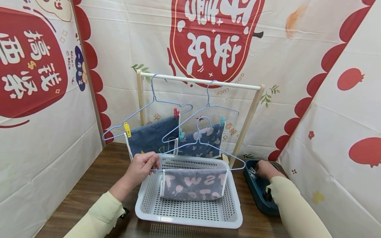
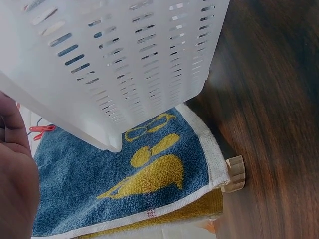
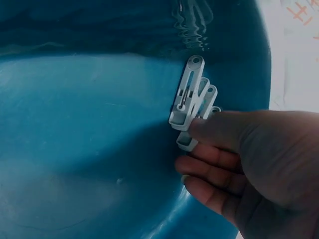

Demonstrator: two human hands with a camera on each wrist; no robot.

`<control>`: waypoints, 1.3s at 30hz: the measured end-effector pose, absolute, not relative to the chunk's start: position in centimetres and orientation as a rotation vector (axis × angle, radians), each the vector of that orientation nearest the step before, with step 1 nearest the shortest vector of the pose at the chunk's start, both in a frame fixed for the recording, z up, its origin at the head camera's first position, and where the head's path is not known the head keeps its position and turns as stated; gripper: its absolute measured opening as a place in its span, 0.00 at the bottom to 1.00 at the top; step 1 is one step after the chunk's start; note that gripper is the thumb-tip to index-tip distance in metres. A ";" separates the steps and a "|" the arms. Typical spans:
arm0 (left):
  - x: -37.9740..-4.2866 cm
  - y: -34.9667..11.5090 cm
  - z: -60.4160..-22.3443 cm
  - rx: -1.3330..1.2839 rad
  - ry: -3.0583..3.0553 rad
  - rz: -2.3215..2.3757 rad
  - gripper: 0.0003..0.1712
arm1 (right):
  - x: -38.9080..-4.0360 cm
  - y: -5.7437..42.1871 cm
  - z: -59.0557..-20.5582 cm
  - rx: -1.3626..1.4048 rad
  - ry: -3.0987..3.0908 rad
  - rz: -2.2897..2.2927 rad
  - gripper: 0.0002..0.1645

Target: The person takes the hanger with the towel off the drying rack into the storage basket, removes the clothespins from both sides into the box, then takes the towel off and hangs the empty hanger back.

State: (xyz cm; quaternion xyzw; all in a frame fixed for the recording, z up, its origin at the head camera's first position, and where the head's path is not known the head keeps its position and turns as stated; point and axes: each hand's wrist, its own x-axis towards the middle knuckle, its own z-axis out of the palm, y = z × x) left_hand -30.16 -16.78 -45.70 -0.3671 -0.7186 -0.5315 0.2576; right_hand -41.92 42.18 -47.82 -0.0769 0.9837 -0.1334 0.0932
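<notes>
My left hand [image 1: 145, 166] grips the left end of a blue wire hanger [image 1: 198, 141] above the basket. Over the hanger's lower bar is folded a grey towel [image 1: 194, 185] with pink lettering. In the left wrist view, only part of the left hand [image 2: 15, 169] shows at the edge. My right hand [image 1: 267, 170] reaches into a dark blue tray [image 1: 259, 201]. The right wrist view shows that hand [image 3: 239, 164] with thumb and finger pinching a white clothespin [image 3: 187, 142]. Another white clothespin [image 3: 187, 94] lies right against it, with more behind.
A white perforated basket [image 1: 190, 223] stands below the hanger. Behind it, a wooden rack [image 1: 196, 81] bears two blue hangers with a dark blue towel [image 1: 151, 135] and a patterned towel [image 1: 202, 142], clipped by yellow, red and teal clothespins. Printed cloth walls surround the brown table [image 1: 86, 188].
</notes>
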 end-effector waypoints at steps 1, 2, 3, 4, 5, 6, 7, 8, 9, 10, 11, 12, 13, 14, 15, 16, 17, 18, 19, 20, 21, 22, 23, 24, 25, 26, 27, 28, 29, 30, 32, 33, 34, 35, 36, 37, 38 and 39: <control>-30.2 -16.8 -45.7 -0.994 -1.949 -1.441 0.21 | -41.8 42.2 -47.7 -0.223 2.913 -0.419 0.04; -30.2 -16.8 -45.7 -0.993 -1.950 -1.443 0.21 | -41.7 42.3 -47.7 -0.219 2.903 -0.441 0.04; -30.2 -16.8 -45.7 -0.993 -1.951 -1.444 0.22 | -41.6 42.3 -47.6 -0.219 2.894 -0.460 0.05; -30.1 -16.8 -45.7 -0.992 -1.952 -1.445 0.22 | -41.5 42.3 -47.5 -0.218 2.886 -0.478 0.06; -30.1 -16.8 -45.7 -0.991 -1.953 -1.445 0.22 | -41.5 42.4 -47.5 -0.216 2.880 -0.489 0.06; -30.1 -16.8 -45.7 -0.990 -1.955 -1.446 0.22 | -41.4 42.4 -47.4 -0.214 2.876 -0.499 0.07; -30.1 -16.8 -45.6 -0.989 -1.957 -1.445 0.22 | -41.4 42.4 -47.4 -0.215 2.870 -0.507 0.07; -30.0 -16.8 -45.6 -0.989 -1.959 -1.443 0.22 | -41.3 42.3 -47.3 -0.216 2.866 -0.514 0.08; -30.0 -16.7 -45.6 -0.988 -1.961 -1.440 0.22 | -41.2 42.3 -47.3 -0.227 2.864 -0.514 0.09; -30.0 -16.7 -45.6 -0.988 -1.962 -1.438 0.22 | -41.1 42.3 -47.2 -0.238 2.863 -0.512 0.09; -30.0 -16.7 -45.5 -0.988 -1.963 -1.435 0.22 | -41.1 42.2 -47.1 -0.238 2.866 -0.509 0.09; -29.9 -16.7 -45.5 -0.989 -1.963 -1.433 0.22 | -41.0 42.2 -47.1 -0.243 2.871 -0.502 0.09; -29.9 -16.7 -45.5 -0.990 -1.963 -1.430 0.22 | -41.0 42.2 -47.0 -0.249 2.876 -0.496 0.10; -29.9 -16.7 -45.4 -0.993 -1.962 -1.430 0.22 | -41.0 42.2 -46.9 -0.252 2.884 -0.489 0.10; -29.9 -16.6 -45.4 -0.996 -1.961 -1.432 0.22 | -41.0 42.3 -46.8 -0.255 2.893 -0.486 0.10; -29.9 -16.6 -45.4 -0.998 -1.959 -1.432 0.22 | -41.0 42.3 -46.6 -0.248 2.904 -0.485 0.10; -29.9 -16.6 -45.4 -1.001 -1.958 -1.433 0.22 | -41.0 42.3 -46.5 -0.247 2.918 -0.480 0.11; -29.9 -16.6 -45.4 -1.003 -1.955 -1.433 0.22 | -41.0 42.3 -46.3 -0.254 2.930 -0.479 0.11; -29.9 -16.6 -45.3 -1.005 -1.954 -1.433 0.22 | -40.9 42.2 -46.1 -0.260 2.940 -0.485 0.11; -29.9 -16.6 -45.3 -1.006 -1.952 -1.434 0.22 | -40.8 42.1 -45.8 -0.268 2.955 -0.488 0.12; -29.9 -16.5 -45.3 -1.006 -1.952 -1.434 0.22 | -40.7 42.0 -45.5 -0.278 2.967 -0.495 0.12; -29.9 -16.5 -45.3 -1.008 -1.951 -1.432 0.22 | -40.6 41.8 -45.2 -0.287 2.981 -0.498 0.12; -29.9 -16.5 -45.3 -1.009 -1.951 -1.431 0.21 | -40.4 41.6 -44.9 -0.291 2.993 -0.506 0.12; -29.9 -16.5 -45.3 -1.009 -1.951 -1.430 0.21 | -40.1 41.4 -44.5 -0.291 3.005 -0.517 0.12; -29.9 -16.5 -45.3 -1.008 -1.952 -1.429 0.21 | -39.8 41.1 -44.1 -0.294 3.019 -0.528 0.12; -29.9 -16.5 -45.3 -1.009 -1.953 -1.430 0.21 | -39.6 40.9 -43.8 -0.296 3.037 -0.537 0.12; -29.9 -16.5 -45.3 -1.010 -1.953 -1.431 0.21 | -39.4 40.8 -43.5 -0.292 3.051 -0.548 0.12; -29.9 -16.5 -45.3 -1.010 -1.952 -1.433 0.21 | -39.2 40.6 -43.2 -0.290 3.070 -0.562 0.12; -30.0 -16.5 -45.3 -1.010 -1.951 -1.436 0.21 | -39.1 40.5 -42.8 -0.290 3.087 -0.580 0.11; -30.0 -16.5 -45.3 -1.011 -1.951 -1.439 0.21 | -38.9 40.3 -42.5 -0.295 3.109 -0.601 0.11; -30.0 -16.5 -45.3 -1.014 -1.949 -1.445 0.21 | -38.5 39.7 -41.7 -0.305 3.158 -0.646 0.11; -30.0 -16.5 -45.4 -1.014 -1.947 -1.447 0.21 | -38.2 39.3 -41.2 -0.308 3.183 -0.670 0.11; -30.0 -16.5 -45.4 -1.014 -1.948 -1.448 0.21 | -37.9 38.8 -40.7 -0.316 3.214 -0.695 0.11; -30.1 -16.5 -45.4 -1.013 -1.947 -1.448 0.21 | -37.4 38.2 -40.1 -0.316 3.237 -0.722 0.12; -30.1 -16.6 -45.4 -1.012 -1.947 -1.447 0.21 | -37.0 37.6 -39.5 -0.312 3.266 -0.750 0.13; -30.1 -16.6 -45.5 -1.010 -1.947 -1.446 0.21 | -36.5 36.9 -39.0 -0.303 3.295 -0.778 0.14; -30.1 -16.6 -45.5 -1.007 -1.948 -1.446 0.21 | -36.0 36.2 -38.4 -0.295 3.324 -0.808 0.14; -30.1 -16.6 -45.5 -1.004 -1.949 -1.445 0.21 | -35.4 35.5 -37.9 -0.281 3.347 -0.845 0.14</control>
